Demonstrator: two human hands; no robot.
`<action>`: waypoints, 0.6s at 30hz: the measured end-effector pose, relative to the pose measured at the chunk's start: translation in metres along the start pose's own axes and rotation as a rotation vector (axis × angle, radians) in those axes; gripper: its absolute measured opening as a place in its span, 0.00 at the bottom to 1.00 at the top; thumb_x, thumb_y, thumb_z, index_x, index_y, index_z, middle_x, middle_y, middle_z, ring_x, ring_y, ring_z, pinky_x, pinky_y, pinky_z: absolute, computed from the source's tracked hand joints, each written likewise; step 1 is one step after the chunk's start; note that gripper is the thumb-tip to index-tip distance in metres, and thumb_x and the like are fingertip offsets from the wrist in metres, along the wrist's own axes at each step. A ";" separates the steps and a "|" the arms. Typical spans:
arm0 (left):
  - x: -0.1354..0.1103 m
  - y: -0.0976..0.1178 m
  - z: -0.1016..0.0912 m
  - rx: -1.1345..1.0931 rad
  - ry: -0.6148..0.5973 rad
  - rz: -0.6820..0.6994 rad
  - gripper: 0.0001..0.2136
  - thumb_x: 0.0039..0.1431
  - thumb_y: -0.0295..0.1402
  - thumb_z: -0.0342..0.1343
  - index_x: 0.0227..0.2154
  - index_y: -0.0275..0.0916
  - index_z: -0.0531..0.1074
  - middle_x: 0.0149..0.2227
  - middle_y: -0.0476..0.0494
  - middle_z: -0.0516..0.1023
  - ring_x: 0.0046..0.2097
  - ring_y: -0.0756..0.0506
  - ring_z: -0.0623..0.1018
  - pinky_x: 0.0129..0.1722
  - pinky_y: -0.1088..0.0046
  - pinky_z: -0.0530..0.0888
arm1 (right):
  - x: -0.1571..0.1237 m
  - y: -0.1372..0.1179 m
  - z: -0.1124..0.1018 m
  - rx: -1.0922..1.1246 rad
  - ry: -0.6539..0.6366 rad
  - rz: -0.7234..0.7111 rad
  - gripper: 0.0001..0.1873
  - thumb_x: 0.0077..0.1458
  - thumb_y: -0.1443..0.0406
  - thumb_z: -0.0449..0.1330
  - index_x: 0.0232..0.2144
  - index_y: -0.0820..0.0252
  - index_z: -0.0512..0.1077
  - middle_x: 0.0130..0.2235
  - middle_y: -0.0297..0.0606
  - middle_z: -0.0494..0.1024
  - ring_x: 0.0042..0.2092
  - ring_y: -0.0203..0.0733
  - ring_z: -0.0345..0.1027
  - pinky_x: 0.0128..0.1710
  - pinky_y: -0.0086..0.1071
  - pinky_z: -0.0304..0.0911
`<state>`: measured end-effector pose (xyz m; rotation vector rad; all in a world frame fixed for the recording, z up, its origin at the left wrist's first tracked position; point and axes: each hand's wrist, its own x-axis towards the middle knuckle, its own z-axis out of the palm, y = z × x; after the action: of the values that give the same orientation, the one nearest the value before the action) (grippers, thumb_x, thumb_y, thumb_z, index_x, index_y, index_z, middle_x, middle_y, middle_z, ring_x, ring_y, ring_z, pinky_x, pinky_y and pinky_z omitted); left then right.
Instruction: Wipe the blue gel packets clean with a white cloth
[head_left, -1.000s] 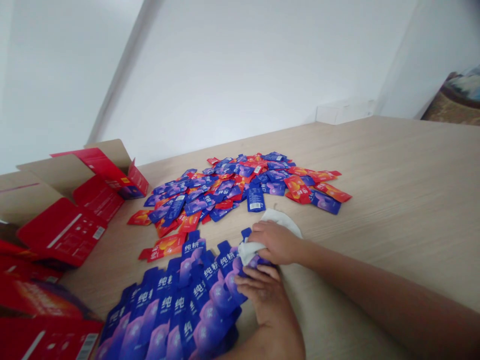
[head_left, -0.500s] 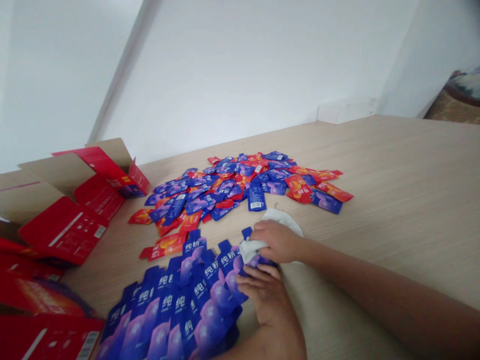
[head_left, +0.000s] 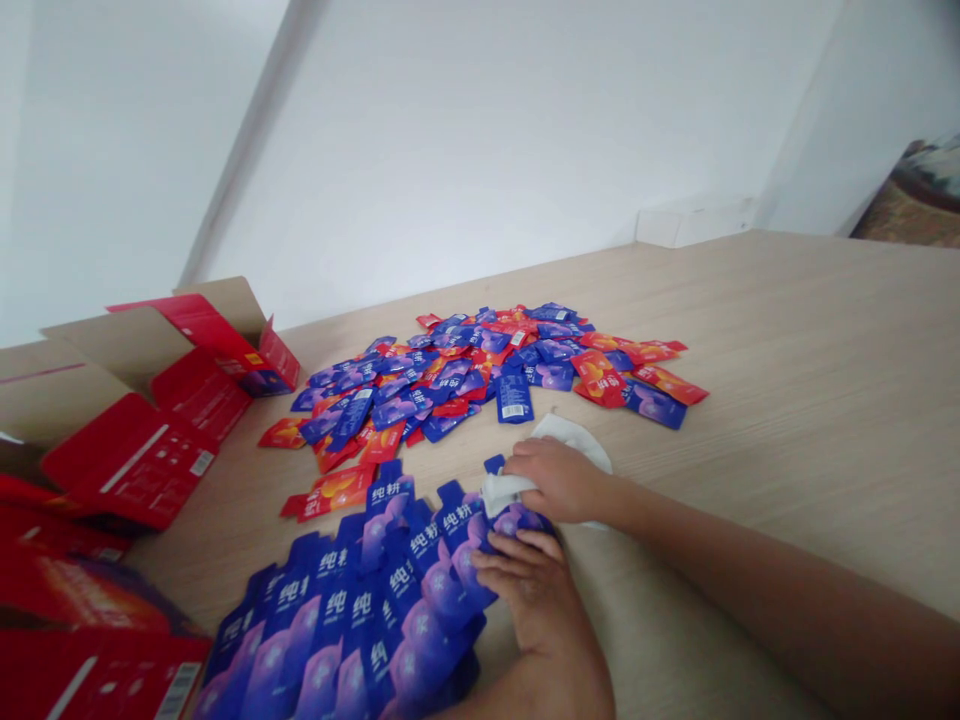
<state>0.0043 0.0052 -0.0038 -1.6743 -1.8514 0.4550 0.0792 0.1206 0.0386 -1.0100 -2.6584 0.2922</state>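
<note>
In the head view my right hand (head_left: pixel 553 482) grips a white cloth (head_left: pixel 574 435), its fingers wrapped round the folds. Part of the cloth lies over the upper part of a blue-purple pouch (head_left: pixel 517 518). My left hand (head_left: pixel 529 580) rests palm down with its fingers stretched across the lower part of that same pouch, which is partly hidden. Left of the hands, overlapping rows of blue-purple pouches (head_left: pixel 330 610) lie face up with their printed fronts showing.
Beyond the hands a loose heap of mixed blue and red-orange pouches (head_left: pixel 450 375) spreads over the wooden table (head_left: pixel 750 400). Open red cardboard boxes (head_left: pixel 142 460) stand along the left side. A white box (head_left: pixel 694 222) sits at the back against the wall.
My right hand and the cloth have shifted very slightly on the pouch. My left hand stays in place, and the rows and heap look the same.
</note>
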 end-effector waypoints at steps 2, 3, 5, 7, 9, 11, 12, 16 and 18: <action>0.000 0.000 0.001 -0.005 -0.004 0.000 0.17 0.53 0.18 0.47 0.44 0.31 0.71 0.45 0.23 0.75 0.44 0.29 0.76 0.41 0.47 0.71 | 0.001 0.007 0.000 -0.033 0.013 0.060 0.13 0.50 0.66 0.55 0.40 0.61 0.69 0.39 0.42 0.70 0.41 0.44 0.62 0.42 0.36 0.53; 0.000 0.001 0.002 -0.008 -0.005 0.000 0.17 0.52 0.18 0.47 0.44 0.32 0.71 0.45 0.24 0.75 0.44 0.29 0.76 0.41 0.47 0.71 | 0.001 0.010 0.000 -0.043 0.022 0.080 0.13 0.50 0.65 0.55 0.40 0.61 0.69 0.39 0.42 0.70 0.42 0.44 0.62 0.42 0.36 0.54; 0.001 0.002 0.003 -0.011 -0.006 -0.002 0.17 0.52 0.18 0.47 0.44 0.32 0.71 0.45 0.25 0.76 0.44 0.30 0.76 0.41 0.47 0.71 | 0.000 0.013 -0.002 -0.045 0.043 0.095 0.13 0.50 0.65 0.55 0.40 0.61 0.69 0.39 0.42 0.70 0.42 0.44 0.62 0.42 0.36 0.54; 0.001 0.002 0.004 -0.006 -0.006 -0.006 0.17 0.52 0.18 0.47 0.44 0.33 0.72 0.45 0.26 0.76 0.44 0.30 0.76 0.41 0.47 0.71 | -0.002 0.010 -0.003 -0.026 0.090 0.086 0.14 0.50 0.65 0.55 0.40 0.61 0.69 0.39 0.42 0.70 0.42 0.44 0.61 0.42 0.36 0.54; 0.002 0.003 0.004 0.006 -0.003 -0.008 0.17 0.52 0.18 0.47 0.44 0.33 0.72 0.45 0.26 0.76 0.44 0.30 0.76 0.41 0.46 0.71 | -0.005 0.003 -0.005 0.007 0.137 0.049 0.15 0.49 0.66 0.55 0.42 0.62 0.69 0.39 0.42 0.70 0.42 0.44 0.61 0.42 0.36 0.54; 0.002 0.002 0.003 0.018 0.003 -0.002 0.17 0.52 0.19 0.47 0.44 0.32 0.72 0.45 0.25 0.76 0.44 0.30 0.76 0.41 0.46 0.71 | -0.006 -0.004 -0.004 0.033 0.124 -0.025 0.15 0.48 0.66 0.55 0.41 0.62 0.69 0.38 0.41 0.70 0.41 0.44 0.61 0.42 0.35 0.53; 0.002 0.001 0.002 0.019 0.003 0.004 0.17 0.52 0.19 0.47 0.43 0.32 0.72 0.45 0.25 0.76 0.44 0.30 0.76 0.41 0.46 0.71 | -0.006 -0.007 -0.004 0.038 0.093 -0.059 0.14 0.48 0.66 0.55 0.39 0.61 0.70 0.37 0.41 0.70 0.40 0.43 0.61 0.41 0.35 0.54; 0.003 -0.004 -0.004 -0.035 -0.016 0.022 0.17 0.52 0.17 0.47 0.43 0.33 0.73 0.44 0.26 0.77 0.42 0.30 0.77 0.39 0.48 0.73 | -0.002 -0.006 0.001 -0.001 0.004 -0.037 0.12 0.49 0.64 0.55 0.38 0.60 0.70 0.37 0.40 0.70 0.40 0.43 0.61 0.41 0.36 0.53; 0.003 -0.006 -0.006 -0.046 -0.011 0.025 0.17 0.51 0.17 0.48 0.43 0.33 0.73 0.43 0.26 0.77 0.42 0.30 0.77 0.38 0.50 0.73 | 0.000 -0.001 0.002 -0.026 0.015 0.043 0.14 0.49 0.65 0.55 0.40 0.61 0.69 0.38 0.41 0.70 0.41 0.44 0.61 0.42 0.36 0.53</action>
<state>0.0032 0.0066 0.0050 -1.7304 -1.8643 0.4355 0.0782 0.1192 0.0372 -1.0747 -2.6362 0.2587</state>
